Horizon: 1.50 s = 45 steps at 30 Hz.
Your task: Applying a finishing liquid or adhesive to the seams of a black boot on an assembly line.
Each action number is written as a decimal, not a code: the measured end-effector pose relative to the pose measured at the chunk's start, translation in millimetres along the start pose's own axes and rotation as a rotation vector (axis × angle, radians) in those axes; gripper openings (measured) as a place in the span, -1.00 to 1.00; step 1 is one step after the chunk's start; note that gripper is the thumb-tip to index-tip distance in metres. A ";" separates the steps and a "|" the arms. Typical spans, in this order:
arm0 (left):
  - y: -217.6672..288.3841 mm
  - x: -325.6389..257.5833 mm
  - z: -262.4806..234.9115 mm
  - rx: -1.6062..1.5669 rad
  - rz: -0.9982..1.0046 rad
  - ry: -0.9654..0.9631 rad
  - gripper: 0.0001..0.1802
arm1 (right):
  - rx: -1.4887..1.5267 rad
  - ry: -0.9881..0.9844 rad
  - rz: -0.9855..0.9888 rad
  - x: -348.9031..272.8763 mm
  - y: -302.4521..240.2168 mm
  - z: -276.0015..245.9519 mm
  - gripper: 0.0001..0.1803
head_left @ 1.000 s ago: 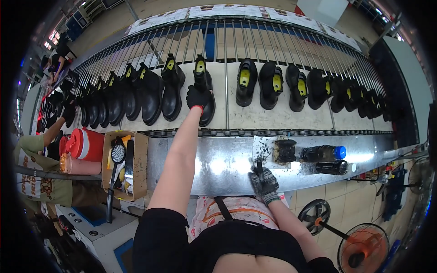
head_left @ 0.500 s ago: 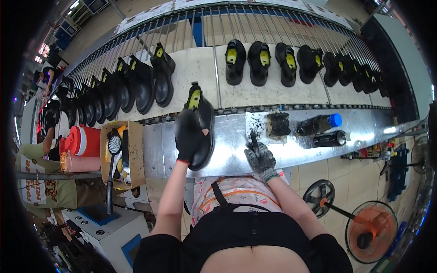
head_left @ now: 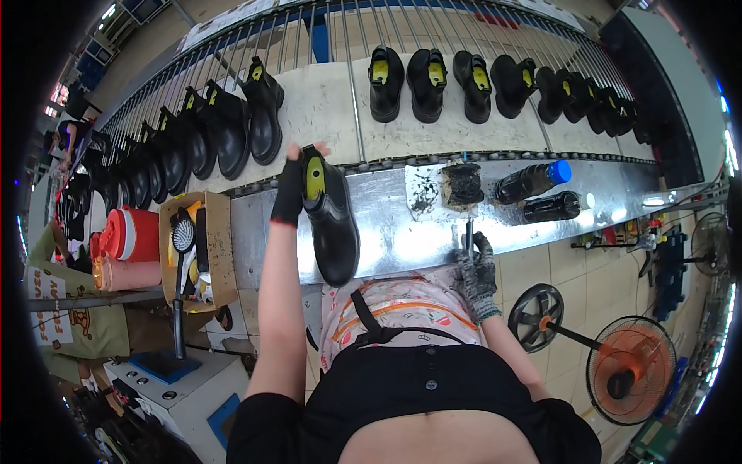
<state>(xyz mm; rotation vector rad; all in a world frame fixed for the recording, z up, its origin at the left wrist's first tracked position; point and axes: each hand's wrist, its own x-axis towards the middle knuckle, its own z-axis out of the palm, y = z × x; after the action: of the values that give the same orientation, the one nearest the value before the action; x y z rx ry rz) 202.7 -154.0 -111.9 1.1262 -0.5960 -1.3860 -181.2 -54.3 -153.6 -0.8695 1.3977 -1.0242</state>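
My left hand [head_left: 291,189], in a black glove with a red cuff, grips the top of a black ankle boot with a yellow lining [head_left: 331,220]. The boot lies on the shiny metal bench [head_left: 402,232], toe toward me. My right hand [head_left: 477,267], in a grey knit glove, holds a thin brush [head_left: 468,232] upright at the bench's near edge. Just beyond the brush stands a small black-stained pot [head_left: 463,185] on a smeared white pad.
Rows of black boots [head_left: 429,73] ride the conveyor [head_left: 325,100] behind the bench. Two dark bottles [head_left: 533,182] lie at the right. A cardboard box with a brush [head_left: 185,240] sits left, beside a red jug [head_left: 130,232]. Fans [head_left: 630,367] stand on the floor.
My left hand took a boot off the conveyor and brought it down onto the metal bench, toe toward me. My right hand stayed at the bench edge with the brush.
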 end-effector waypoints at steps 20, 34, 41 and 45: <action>51.3 -61.8 45.9 0.139 0.723 -0.689 0.01 | 0.336 -0.001 0.166 -1.6 -46.7 4.5 -0.78; 60.7 -85.9 85.0 0.286 0.613 -0.790 -0.03 | -1.034 -0.630 -1.035 -27.2 -205.5 31.2 -0.48; 61.1 -84.8 88.9 0.293 0.594 -0.787 -0.02 | -1.164 -0.676 -0.935 -27.4 -215.0 42.3 -0.43; 61.6 -85.3 87.0 0.289 0.589 -0.795 -0.02 | -1.081 -0.727 -0.950 -26.8 -218.0 46.0 -0.42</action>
<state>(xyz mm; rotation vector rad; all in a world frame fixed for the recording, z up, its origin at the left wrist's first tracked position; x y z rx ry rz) 140.6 -107.0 0.3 0.4895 -1.5973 -1.2018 -144.7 -109.5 60.8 -2.5545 0.7766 -0.3712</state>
